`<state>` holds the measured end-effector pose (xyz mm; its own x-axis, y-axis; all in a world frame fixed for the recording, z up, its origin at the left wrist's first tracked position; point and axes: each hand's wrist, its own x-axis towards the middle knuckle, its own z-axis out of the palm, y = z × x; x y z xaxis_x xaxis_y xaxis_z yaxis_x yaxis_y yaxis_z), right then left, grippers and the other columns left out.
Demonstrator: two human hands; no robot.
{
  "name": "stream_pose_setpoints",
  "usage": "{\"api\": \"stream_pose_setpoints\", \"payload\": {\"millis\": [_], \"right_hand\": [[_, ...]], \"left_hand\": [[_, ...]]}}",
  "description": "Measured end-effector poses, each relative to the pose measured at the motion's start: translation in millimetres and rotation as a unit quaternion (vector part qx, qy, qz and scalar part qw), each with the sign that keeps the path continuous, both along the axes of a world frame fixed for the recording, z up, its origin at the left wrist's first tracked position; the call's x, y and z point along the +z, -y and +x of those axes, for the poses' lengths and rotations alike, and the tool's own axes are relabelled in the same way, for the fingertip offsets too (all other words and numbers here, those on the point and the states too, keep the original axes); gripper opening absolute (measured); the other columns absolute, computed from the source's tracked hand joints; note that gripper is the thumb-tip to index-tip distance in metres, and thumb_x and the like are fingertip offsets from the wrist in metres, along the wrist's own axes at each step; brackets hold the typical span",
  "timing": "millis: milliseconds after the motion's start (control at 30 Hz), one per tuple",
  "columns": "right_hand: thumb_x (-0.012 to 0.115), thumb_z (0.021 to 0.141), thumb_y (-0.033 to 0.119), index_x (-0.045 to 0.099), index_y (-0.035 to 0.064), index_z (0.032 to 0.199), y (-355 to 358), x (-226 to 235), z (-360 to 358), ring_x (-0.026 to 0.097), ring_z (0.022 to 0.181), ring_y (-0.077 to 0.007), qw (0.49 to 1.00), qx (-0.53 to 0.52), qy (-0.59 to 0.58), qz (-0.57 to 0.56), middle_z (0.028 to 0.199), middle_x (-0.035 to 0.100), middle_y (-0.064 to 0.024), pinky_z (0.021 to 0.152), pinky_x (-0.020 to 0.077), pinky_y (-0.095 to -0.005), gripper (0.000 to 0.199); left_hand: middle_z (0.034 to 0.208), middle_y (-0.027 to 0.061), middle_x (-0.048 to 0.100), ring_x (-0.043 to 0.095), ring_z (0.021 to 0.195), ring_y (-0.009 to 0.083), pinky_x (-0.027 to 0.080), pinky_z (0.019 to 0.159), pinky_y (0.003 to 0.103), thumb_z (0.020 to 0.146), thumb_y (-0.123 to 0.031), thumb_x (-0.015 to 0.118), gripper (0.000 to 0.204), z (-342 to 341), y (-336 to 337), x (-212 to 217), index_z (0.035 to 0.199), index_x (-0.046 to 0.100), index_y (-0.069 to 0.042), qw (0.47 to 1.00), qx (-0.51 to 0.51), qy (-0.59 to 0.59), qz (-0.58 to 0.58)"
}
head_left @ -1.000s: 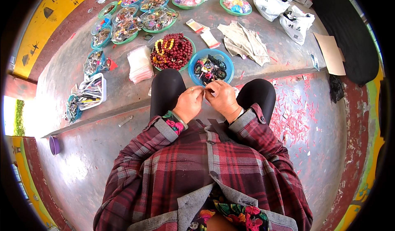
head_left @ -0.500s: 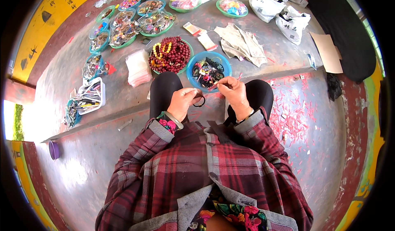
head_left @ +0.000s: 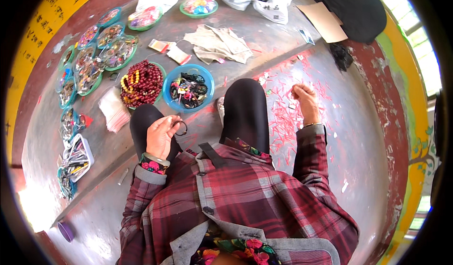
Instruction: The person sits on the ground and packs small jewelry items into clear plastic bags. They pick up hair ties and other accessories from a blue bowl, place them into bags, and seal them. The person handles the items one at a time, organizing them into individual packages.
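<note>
Where left hand (head_left: 159, 135) lifts, dark ring (head_left: 180, 127) seemingly pinched at fingers.

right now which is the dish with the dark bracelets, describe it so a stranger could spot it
Start at the person's black-clad knees; on the grey floor just beyond them lie two round dishes side by side. It is the blue dish, heaped with dark bangles, next to a green-rimmed dish piled with red beads. The other green dishes are farther left.

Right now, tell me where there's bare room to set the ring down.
The left hand holds the ring. Bare patches: the upper level between the blue bowl and the cloth, and the lower floor left of the left knee. Crowded: the trays at left, the bead bowl, and the red scraps by the right hand.
</note>
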<state>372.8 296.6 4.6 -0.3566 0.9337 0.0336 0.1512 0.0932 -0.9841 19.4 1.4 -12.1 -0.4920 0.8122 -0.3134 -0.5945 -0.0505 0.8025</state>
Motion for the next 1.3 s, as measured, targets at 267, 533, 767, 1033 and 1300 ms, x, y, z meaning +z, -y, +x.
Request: {"api": "stream_pose_setpoints", "payload": {"millis": [267,533,767,1033,1300], "right_hand": [[0.059,0.082,0.019,0.066,0.0002,0.099,-43,-129,182,0.064,0.078,-0.0173,0.883,-0.086,0.456,0.07,0.089,0.068,-0.0074,0.066,0.0492,-0.0291,0.027],[0.057,0.085,0.018,0.06,-0.0007,0.111,9,-26,100,0.063,0.092,-0.0177,0.98,-0.048,0.024,-0.192,0.102,0.065,-0.0098,0.078,0.0473,-0.0267,0.032],[0.057,0.086,0.019,0.058,0.0,0.114,12,-19,81,0.062,0.095,-0.0198,0.97,0.027,-0.129,-0.205,0.105,0.064,-0.0099,0.079,0.048,-0.0293,0.034],[0.063,0.077,0.018,0.068,0.0116,0.099,-34,-172,214,0.065,0.071,-0.0175,0.921,0.053,0.386,0.0,0.086,0.068,-0.0053,0.059,0.0516,-0.0304,0.024],[0.059,0.082,0.012,0.065,0.0014,0.101,8,-42,77,0.06,0.094,-0.0178,0.978,0.013,0.088,-0.188,0.099,0.066,-0.0076,0.084,0.0459,-0.03,0.023]], "left_hand": [[0.099,0.0133,0.063,0.061,0.093,0.02,0.05,0.083,0.027,0.091,-0.012,0.053,0.018,2,-4,-6,0.097,0.06,0.004,0.999,-0.039,-0.002,-0.004],[0.097,0.0122,0.063,0.061,0.09,0.0183,0.051,0.08,0.026,0.092,-0.01,0.051,0.018,4,0,-3,0.097,0.059,0.005,0.999,-0.035,-0.007,-0.003],[0.096,0.0117,0.063,0.061,0.089,0.018,0.051,0.079,0.026,0.091,-0.01,0.051,0.018,4,3,-2,0.096,0.059,0.005,1.0,-0.026,-0.004,-0.007],[0.095,0.0113,0.063,0.061,0.089,0.0175,0.051,0.079,0.026,0.091,-0.01,0.051,0.018,4,-4,-7,0.096,0.059,0.005,0.998,-0.051,0.014,0.015],[0.098,0.0124,0.063,0.061,0.092,0.0183,0.05,0.08,0.026,0.091,-0.012,0.051,0.018,2,7,-8,0.097,0.06,0.004,0.999,-0.039,-0.003,0.004]]}}
